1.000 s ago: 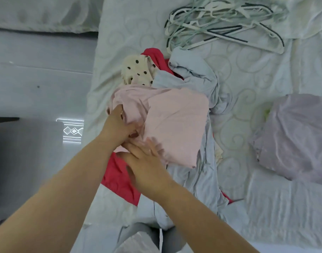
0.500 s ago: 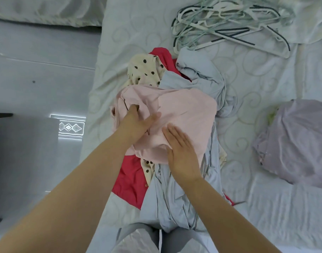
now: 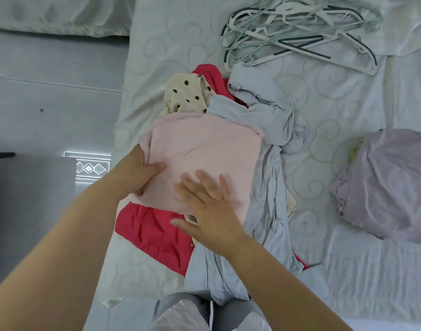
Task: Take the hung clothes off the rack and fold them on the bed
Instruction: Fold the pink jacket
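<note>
We seemed to be finishing the fold of the pink garment (image 3: 204, 149). Our left hand (image 3: 135, 172) pinched its nine-o'clock edge, and our right hand (image 3: 211, 211) lay flat, fingers spread, at six. Next probably called for a two-handed lift aside.

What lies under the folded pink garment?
A red garment, a cream dotted garment and a light blue garment stick out beneath the pink garment; its middle hides the rest.
</note>
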Motion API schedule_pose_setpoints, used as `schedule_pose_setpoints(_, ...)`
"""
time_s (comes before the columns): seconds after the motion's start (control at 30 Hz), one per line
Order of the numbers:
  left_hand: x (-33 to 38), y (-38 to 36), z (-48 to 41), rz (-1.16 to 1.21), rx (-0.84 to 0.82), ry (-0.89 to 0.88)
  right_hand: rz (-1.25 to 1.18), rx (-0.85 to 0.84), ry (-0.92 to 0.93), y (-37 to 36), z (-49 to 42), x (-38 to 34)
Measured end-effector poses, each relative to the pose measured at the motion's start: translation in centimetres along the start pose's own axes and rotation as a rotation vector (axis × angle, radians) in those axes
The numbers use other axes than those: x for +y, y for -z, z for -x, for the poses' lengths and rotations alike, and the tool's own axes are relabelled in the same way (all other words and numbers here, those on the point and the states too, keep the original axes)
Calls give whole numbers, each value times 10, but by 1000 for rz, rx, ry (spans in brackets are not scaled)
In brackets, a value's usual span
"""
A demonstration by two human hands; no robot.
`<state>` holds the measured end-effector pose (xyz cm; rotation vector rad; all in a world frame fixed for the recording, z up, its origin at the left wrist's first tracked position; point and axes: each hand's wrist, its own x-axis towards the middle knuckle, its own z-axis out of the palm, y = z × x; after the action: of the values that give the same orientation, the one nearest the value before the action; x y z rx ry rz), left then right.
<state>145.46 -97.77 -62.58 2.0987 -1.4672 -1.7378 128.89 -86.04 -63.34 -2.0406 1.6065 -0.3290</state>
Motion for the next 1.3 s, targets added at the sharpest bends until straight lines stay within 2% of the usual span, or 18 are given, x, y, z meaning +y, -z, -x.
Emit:
schedule_pose_setpoints(0.1,-20,-10,-9,-151,79,139,107,-26,-198,1,2,18)
schedule_pose_setpoints(0.17,-18,-18,-11,-238,184,89,145,-36,-324,4,4,36)
schedule_pose_setpoints(0.23,-14,-24,-13,-271,242,17,80,-60,-373,5,5,51)
schedule_pose_setpoints(0.3,-13,-29,-18,-244,198,-25,-102,-30,-379,9,6,56)
schedule_pose_setpoints(0.37,-11,-35,-22,-170,162,-53,-369,101,-473,13,8,53)
schedule_pose_setpoints(0.47,-9,-38,-25,-174,282,-33,-851,270,-859,19,8,47)
schedule_pose_setpoints(0.5,-10,-37,-26,-200,309,-25,-949,274,-974,21,7,47)
schedule_pose_setpoints(0.57,-9,-35,-25,-227,328,-32,-1023,231,-1076,24,5,49)
schedule_pose_setpoints(0.67,-10,-33,-22,-193,371,-3,-1071,190,-1069,30,0,55)
schedule_pose_setpoints(0.8,-18,-33,-11,-29,450,-61,-962,156,-976,24,-9,44)
schedule_pose_setpoints(0.87,-23,-34,-1,42,449,-95,-963,159,-994,20,-12,36)
schedule_pose_setpoints(0.97,-29,-33,15,100,444,-28,-982,185,-1085,21,-12,26)
schedule_pose_setpoints(1.03,-30,-30,24,135,422,7,-998,192,-1081,24,-8,20)
schedule_pose_setpoints(1.2,-12,-22,50,270,373,79,-1239,186,-958,51,16,13)
schedule_pose_setpoints(1.3,6,-25,59,399,284,74,-1347,141,-856,72,36,29)
